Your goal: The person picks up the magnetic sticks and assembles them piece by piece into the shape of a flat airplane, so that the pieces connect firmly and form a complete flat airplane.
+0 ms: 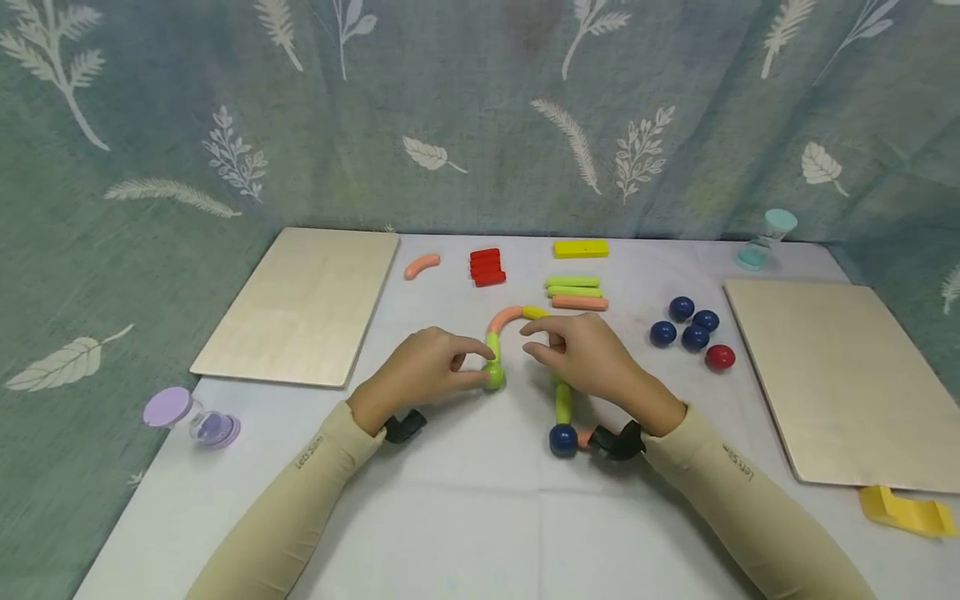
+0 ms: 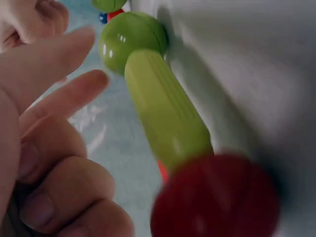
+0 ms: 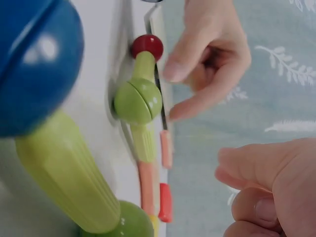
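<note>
A chain of toy balls and rods lies on the white table. My left hand has thumb and index finger spread beside a green ball, with a gap to it in both wrist views. From that ball a green rod leads to a red ball, hidden in the head view. A curved orange rod and a yellow piece arch over to the right. My right hand hovers above that side, thumb and index finger extended, holding nothing. Below it are another green rod and a dark blue ball.
Wooden boards stand left and right. Behind the chain lie red pieces, green rods, and a yellow block. Several blue balls and a red ball sit rightward. Sand timers flank the table.
</note>
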The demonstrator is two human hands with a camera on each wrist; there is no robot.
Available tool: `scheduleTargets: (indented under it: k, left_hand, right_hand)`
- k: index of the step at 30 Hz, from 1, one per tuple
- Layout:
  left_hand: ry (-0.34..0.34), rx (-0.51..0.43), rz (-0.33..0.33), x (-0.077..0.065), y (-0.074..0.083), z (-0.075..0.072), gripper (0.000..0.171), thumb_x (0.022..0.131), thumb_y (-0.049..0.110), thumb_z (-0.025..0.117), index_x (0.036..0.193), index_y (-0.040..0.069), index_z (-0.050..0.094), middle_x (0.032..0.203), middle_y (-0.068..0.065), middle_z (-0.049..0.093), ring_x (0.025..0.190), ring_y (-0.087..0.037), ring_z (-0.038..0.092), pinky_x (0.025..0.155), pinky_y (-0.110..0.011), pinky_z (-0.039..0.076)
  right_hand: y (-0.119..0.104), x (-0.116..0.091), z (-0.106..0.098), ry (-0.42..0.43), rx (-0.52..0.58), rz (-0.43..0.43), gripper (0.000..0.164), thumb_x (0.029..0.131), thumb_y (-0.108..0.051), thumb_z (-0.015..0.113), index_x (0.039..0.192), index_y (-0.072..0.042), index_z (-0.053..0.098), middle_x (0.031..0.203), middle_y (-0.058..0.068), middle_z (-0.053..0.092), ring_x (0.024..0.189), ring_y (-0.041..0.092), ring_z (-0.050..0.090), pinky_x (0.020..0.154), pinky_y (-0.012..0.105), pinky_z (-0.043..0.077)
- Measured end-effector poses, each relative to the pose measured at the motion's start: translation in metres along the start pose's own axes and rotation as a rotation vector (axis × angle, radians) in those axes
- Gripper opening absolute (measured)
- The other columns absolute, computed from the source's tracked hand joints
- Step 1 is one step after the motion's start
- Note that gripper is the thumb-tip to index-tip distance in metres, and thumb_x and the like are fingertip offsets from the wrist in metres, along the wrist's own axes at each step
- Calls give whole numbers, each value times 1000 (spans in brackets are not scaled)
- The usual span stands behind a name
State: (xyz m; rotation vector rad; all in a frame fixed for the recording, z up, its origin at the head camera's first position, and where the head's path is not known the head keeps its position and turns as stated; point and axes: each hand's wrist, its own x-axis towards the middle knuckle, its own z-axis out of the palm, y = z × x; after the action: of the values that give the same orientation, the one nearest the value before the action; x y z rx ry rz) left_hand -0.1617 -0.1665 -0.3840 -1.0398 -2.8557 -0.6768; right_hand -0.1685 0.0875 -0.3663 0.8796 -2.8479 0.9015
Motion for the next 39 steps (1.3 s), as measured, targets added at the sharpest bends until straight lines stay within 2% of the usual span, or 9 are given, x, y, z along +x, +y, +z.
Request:
scheduleTargets:
  k: [4, 8, 12, 16, 21, 27, 30, 34, 39]
  left_hand:
    - [-40, 29, -8, 4, 3, 7, 26, 78, 45, 72, 99, 29, 72, 49, 13, 39, 46, -1, 35, 45, -23, 28]
    - [-21, 17, -34, 1, 2, 10, 26, 75, 45, 75, 97, 31, 72, 48, 12, 38, 46, -2, 35, 45, -23, 27]
    - [-6, -13, -39, -2, -1, 10, 25, 75, 42, 76, 97, 30, 72, 48, 11, 37, 46, -2, 33, 45, -23, 26]
    - [-31, -32, -45, -4, -3, 8, 27, 76, 43, 75, 99, 30, 72, 48, 11, 36, 45, -2, 32, 45, -23, 26]
    - [-51, -61, -93, -8, -10, -9, 26, 80, 41, 71, 102, 27, 72, 48, 9, 35, 43, -6, 32, 44, -25, 27]
    - [-1, -65, -208, -32, -32, -33, 18, 81, 35, 72, 96, 26, 73, 49, 6, 34, 44, -9, 28, 44, -27, 25]
    - [-11, -104, -233, -45, -42, -32, 14, 82, 37, 71, 94, 30, 73, 49, 6, 33, 45, -9, 28, 44, -26, 25]
    - [-6, -168, -246, -57, -49, -27, 12, 81, 41, 71, 92, 35, 71, 50, 5, 33, 45, -9, 29, 43, -26, 26]
    - [10, -222, -250, -61, -51, -23, 18, 77, 42, 75, 94, 35, 70, 52, 4, 33, 46, -9, 28, 43, -27, 25]
  right_hand:
    - [3, 1, 1, 14, 18, -36, 20, 87, -30, 67, 104, -20, 70, 54, -7, 45, 43, 9, 37, 43, 26, 30]
    - [8, 3, 3, -12, 11, -38, 21, 87, -29, 67, 105, -18, 70, 54, -7, 46, 42, 10, 38, 42, 26, 31]
    - [17, 7, 1, -56, -12, 23, 24, 87, -30, 67, 108, -17, 70, 54, -6, 48, 43, 12, 40, 42, 27, 31]
    - [27, 11, -7, -64, -34, 126, 26, 88, -29, 65, 112, -19, 68, 57, -3, 50, 46, 16, 42, 44, 29, 32]
    - [38, 12, -18, -58, -49, 209, 28, 87, -30, 66, 114, -21, 68, 59, 1, 50, 48, 20, 42, 45, 32, 33]
    - [48, 19, -25, -100, -89, 213, 27, 87, -30, 67, 111, -19, 69, 61, 2, 51, 54, 20, 45, 49, 32, 36]
    - [54, 28, -30, -118, -101, 215, 26, 87, -31, 67, 109, -18, 70, 61, 4, 52, 54, 21, 45, 49, 32, 36]
    - [58, 48, -31, -139, -108, 170, 23, 86, -31, 68, 105, -19, 71, 60, 4, 53, 52, 21, 46, 48, 32, 36]
    - [42, 79, -21, -186, -147, 96, 20, 86, -27, 68, 103, -18, 71, 63, 0, 56, 57, 19, 48, 52, 31, 39]
